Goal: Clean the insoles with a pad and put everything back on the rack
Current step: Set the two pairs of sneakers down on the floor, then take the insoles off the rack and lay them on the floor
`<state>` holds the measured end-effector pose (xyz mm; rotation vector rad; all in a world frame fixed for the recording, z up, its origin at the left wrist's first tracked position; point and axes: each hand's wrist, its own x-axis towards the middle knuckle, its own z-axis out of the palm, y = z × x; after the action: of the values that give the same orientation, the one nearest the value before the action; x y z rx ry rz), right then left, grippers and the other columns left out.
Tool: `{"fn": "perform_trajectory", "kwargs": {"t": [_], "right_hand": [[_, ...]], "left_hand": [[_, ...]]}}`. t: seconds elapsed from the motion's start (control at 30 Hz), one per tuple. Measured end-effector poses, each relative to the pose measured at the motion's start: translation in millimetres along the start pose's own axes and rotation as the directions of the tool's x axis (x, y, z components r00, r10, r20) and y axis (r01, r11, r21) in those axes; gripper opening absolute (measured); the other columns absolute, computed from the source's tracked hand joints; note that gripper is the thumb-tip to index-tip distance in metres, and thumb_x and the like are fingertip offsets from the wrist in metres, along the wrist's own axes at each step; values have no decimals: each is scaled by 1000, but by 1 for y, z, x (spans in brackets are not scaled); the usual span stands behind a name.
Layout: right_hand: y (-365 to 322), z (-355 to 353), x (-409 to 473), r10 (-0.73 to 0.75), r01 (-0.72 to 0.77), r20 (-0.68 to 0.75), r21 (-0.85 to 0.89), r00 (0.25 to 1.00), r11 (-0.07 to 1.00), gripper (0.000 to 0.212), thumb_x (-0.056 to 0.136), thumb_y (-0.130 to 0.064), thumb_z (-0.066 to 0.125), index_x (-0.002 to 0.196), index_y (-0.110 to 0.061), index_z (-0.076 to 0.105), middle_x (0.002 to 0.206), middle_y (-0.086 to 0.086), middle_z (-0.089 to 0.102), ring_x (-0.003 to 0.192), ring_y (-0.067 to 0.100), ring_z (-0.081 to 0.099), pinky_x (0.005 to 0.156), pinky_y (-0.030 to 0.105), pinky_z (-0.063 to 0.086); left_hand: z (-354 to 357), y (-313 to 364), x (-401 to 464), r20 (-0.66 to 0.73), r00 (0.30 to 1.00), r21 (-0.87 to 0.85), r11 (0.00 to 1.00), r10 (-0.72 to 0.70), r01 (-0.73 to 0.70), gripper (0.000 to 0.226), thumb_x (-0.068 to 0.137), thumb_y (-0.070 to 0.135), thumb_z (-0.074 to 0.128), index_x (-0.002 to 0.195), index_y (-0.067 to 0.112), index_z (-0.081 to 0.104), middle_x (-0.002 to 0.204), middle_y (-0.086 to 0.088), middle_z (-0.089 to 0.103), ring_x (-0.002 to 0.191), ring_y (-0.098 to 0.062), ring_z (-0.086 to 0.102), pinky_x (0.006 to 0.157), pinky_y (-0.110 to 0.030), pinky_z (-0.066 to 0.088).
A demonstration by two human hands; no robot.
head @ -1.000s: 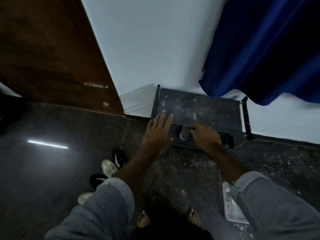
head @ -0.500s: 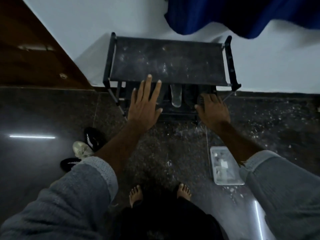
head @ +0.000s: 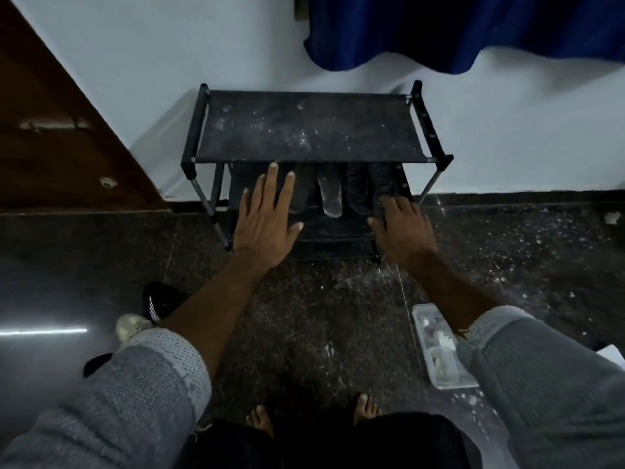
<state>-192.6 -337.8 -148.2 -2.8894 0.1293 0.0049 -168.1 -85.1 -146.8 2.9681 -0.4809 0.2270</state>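
Insoles [head: 331, 194] lie side by side on the rack [head: 304, 130] middle shelf. Our right hand [head: 402, 231] pinches the rightmost dark insole [head: 382, 184]; left hand [head: 267, 218] hovers flat, empty. We should slide it in straight, level with the others.

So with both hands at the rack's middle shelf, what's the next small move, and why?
Probably the right hand nudges the dark insole under its fingers further onto the shelf, since it lies beside the other insoles on the rack. The left hand is open and holds nothing.
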Motion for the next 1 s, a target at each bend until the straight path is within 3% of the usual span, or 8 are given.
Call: {"fn": "perform_trajectory", "kwargs": {"t": [0.23, 0.4, 0.57, 0.77, 0.9, 1.0], "right_hand": [[-1, -10, -53, 21, -20, -24, 28, 1000, 999, 50, 97, -45, 45, 138, -16, 41, 137, 12, 49, 128, 32, 45, 103, 50, 39], [-2, -24, -84, 61, -57, -58, 73, 996, 996, 41, 95, -44, 46, 124, -15, 51, 125, 12, 56, 118, 32, 50, 94, 47, 45], [5, -9, -89, 103, -93, -50, 165, 993, 982, 40, 96, -41, 47, 127, -16, 49, 126, 12, 56, 116, 33, 53, 94, 47, 48], [18, 46, -58, 271, -278, 71, 360, 960, 891, 28, 96, -43, 47, 106, -18, 54, 104, 8, 63, 90, 28, 63, 78, 48, 55], [33, 71, -19, 399, -406, 128, 504, 908, 762, 22, 99, -36, 49, 97, -16, 59, 91, 2, 63, 74, 13, 58, 61, 25, 44], [49, 88, 18, 484, -472, 146, 576, 863, 668, 33, 98, -36, 49, 83, -10, 64, 88, 8, 65, 76, 20, 60, 69, 27, 45]], "left_hand": [[-16, 20, -60, 17, 999, -30, 999, -38, 38, 83, 93, 49, 50, 155, 17, 4, 162, -10, -3, 148, -32, 8, 117, -52, 16], [-38, 35, -76, -19, 998, -81, 995, -60, 58, 77, 95, 49, 48, 154, 16, 10, 161, -11, 7, 148, -30, 9, 117, -49, 15], [-16, 41, -79, -27, 996, -154, 985, -84, 79, 72, 94, 48, 49, 150, 14, 21, 157, -13, 21, 145, -30, 19, 115, -49, 24], [33, 39, -53, 63, 989, -214, 966, -135, 145, 60, 95, 47, 48, 145, 16, 32, 145, -9, 40, 133, -29, 39, 103, -45, 38], [64, 56, -14, 237, 939, -387, 862, -250, 327, 43, 95, 46, 49, 130, 22, 45, 123, -2, 59, 112, -26, 57, 85, -41, 49], [92, 74, 22, 348, 877, -518, 713, -330, 473, 40, 93, 49, 53, 121, 21, 55, 112, 1, 67, 106, -23, 61, 86, -35, 49]]}}
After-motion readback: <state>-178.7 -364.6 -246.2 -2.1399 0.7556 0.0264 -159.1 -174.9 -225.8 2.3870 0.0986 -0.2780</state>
